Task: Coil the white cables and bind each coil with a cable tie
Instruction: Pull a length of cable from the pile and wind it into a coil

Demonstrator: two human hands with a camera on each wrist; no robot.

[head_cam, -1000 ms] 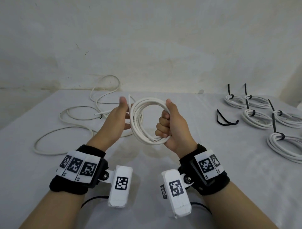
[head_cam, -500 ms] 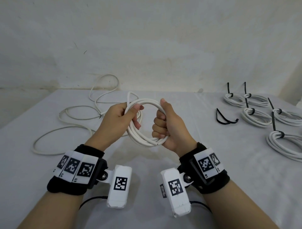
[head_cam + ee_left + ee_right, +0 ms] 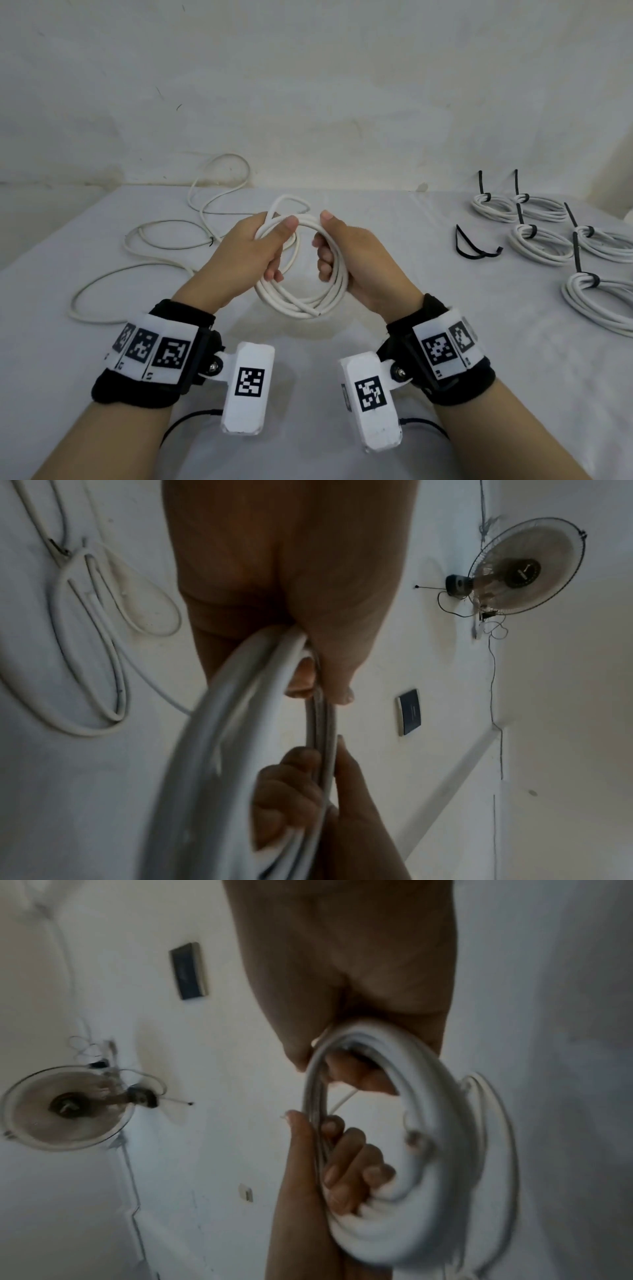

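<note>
A coil of white cable [image 3: 301,301] is held upright above the table between both hands. My left hand [image 3: 253,250] grips the coil's left side, thumb on top, with a small end loop [image 3: 287,202] sticking up behind it. My right hand [image 3: 346,253] has its fingers curled round the right side of the coil. The left wrist view shows the coil [image 3: 219,737] running from my left hand [image 3: 308,642] down to the right hand [image 3: 308,791]. In the right wrist view the blurred coil [image 3: 438,1150] passes through both fists. A loose black cable tie [image 3: 474,245] lies to the right.
A long uncoiled white cable [image 3: 154,246] sprawls on the white table [image 3: 308,349] at the left and up the back wall. Several bound coils [image 3: 541,243] with black ties lie at the right. A wall fan [image 3: 520,569] hangs high on the wall.
My left hand has closed over the coil's left side and brought the cable's end round onto it. The coil has tilted and dropped slightly.
</note>
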